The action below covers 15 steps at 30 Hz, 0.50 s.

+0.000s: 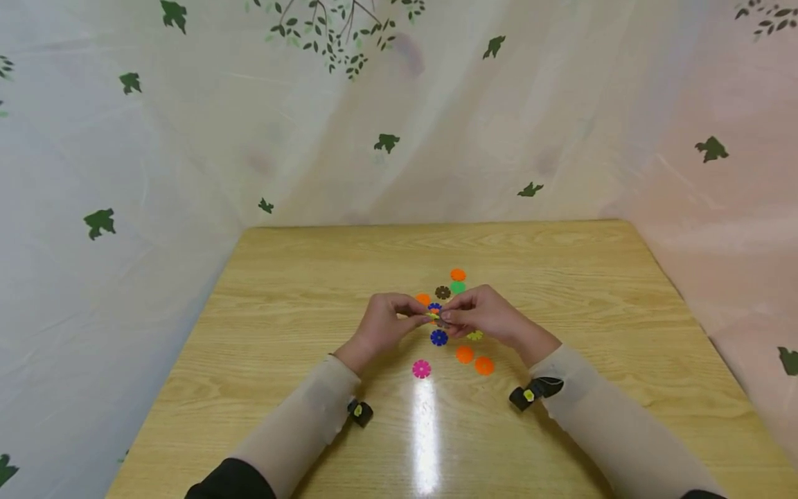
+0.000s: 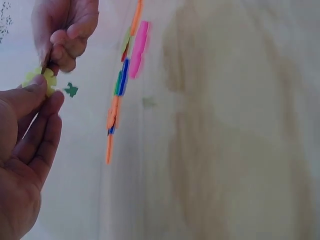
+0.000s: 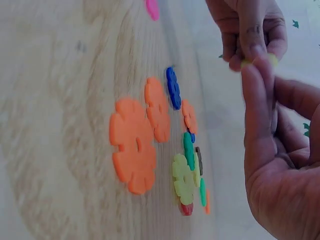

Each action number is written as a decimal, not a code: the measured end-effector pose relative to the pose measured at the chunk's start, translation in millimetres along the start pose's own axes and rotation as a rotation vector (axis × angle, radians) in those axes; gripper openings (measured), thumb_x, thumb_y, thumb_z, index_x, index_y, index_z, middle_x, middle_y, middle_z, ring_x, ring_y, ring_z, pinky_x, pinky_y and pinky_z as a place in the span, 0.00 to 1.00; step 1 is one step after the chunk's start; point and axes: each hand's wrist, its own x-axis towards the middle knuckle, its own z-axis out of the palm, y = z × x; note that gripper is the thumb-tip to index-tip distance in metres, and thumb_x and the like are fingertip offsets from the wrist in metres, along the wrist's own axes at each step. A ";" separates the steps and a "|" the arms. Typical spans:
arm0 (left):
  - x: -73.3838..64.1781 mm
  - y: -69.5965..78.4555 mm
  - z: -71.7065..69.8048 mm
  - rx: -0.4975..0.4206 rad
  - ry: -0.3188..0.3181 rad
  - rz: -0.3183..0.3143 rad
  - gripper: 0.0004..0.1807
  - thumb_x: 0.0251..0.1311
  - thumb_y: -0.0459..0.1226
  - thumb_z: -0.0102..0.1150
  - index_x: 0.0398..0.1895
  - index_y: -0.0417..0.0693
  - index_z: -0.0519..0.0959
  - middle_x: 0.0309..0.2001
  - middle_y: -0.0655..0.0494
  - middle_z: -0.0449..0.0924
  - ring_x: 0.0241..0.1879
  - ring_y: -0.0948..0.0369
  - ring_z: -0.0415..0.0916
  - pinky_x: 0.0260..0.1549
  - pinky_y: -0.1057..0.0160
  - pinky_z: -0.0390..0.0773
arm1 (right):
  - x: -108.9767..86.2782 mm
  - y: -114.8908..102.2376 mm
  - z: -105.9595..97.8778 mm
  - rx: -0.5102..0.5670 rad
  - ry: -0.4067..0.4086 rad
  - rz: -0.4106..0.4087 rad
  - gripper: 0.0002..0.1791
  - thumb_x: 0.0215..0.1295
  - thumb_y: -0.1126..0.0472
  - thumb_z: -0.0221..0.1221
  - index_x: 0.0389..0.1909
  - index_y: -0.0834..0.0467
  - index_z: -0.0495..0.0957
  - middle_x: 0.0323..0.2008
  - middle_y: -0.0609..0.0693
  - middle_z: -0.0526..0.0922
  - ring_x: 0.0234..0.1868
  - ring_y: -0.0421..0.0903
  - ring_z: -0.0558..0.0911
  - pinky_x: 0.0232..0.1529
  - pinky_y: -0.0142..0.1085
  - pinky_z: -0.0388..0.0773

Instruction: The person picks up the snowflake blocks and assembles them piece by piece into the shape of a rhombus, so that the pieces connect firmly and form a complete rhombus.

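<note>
Above the table, both hands meet at the fingertips. My left hand (image 1: 385, 324) pinches a yellow notched plastic disc (image 2: 51, 80) between thumb and fingers. Opposite it, my right hand (image 1: 489, 315) pinches a thin brown disc (image 2: 45, 65), seen edge-on against the yellow one in the left wrist view. Fingers hide much of both pieces; whether their notches are engaged, I cannot tell. In the right wrist view only an edge of the yellow disc shows beyond the right fingertips. Right below the hands lies a blue disc (image 1: 439, 337) on the table.
Loose notched discs lie around the hands on the wooden table (image 1: 280, 277): a pink disc (image 1: 421, 369) nearer me, orange discs (image 3: 132, 146), a yellow-green disc (image 3: 183, 179), a green disc (image 1: 458, 287) and another brown disc (image 1: 442, 292). A patterned curtain (image 1: 436, 138) hangs behind the table.
</note>
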 end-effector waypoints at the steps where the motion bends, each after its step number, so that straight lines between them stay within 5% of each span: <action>1: 0.1 1.1 0.9 0.011 0.002 0.016 0.02 0.59 0.33 0.77 0.34 0.47 0.91 0.33 0.61 0.90 0.34 0.67 0.85 0.40 0.65 0.86 | 0.1 -0.1 0.2 0.006 0.002 0.009 0.13 0.74 0.66 0.64 0.49 0.73 0.84 0.38 0.63 0.89 0.35 0.51 0.90 0.44 0.53 0.87; 8: 1.3 3.6 5.0 0.027 -0.023 0.035 0.03 0.60 0.33 0.76 0.34 0.44 0.91 0.32 0.59 0.89 0.34 0.66 0.85 0.40 0.63 0.86 | 1.7 0.0 -6.5 -0.057 -0.021 0.048 0.13 0.75 0.64 0.64 0.51 0.70 0.85 0.40 0.63 0.89 0.36 0.55 0.90 0.43 0.51 0.88; 15: 1.5 -0.8 4.2 0.036 0.004 -0.082 0.03 0.61 0.33 0.76 0.35 0.49 0.89 0.34 0.62 0.88 0.34 0.68 0.84 0.38 0.67 0.85 | -7.3 -0.6 -29.0 -0.644 0.026 -0.031 0.12 0.68 0.61 0.71 0.50 0.58 0.87 0.37 0.50 0.86 0.32 0.48 0.83 0.34 0.43 0.84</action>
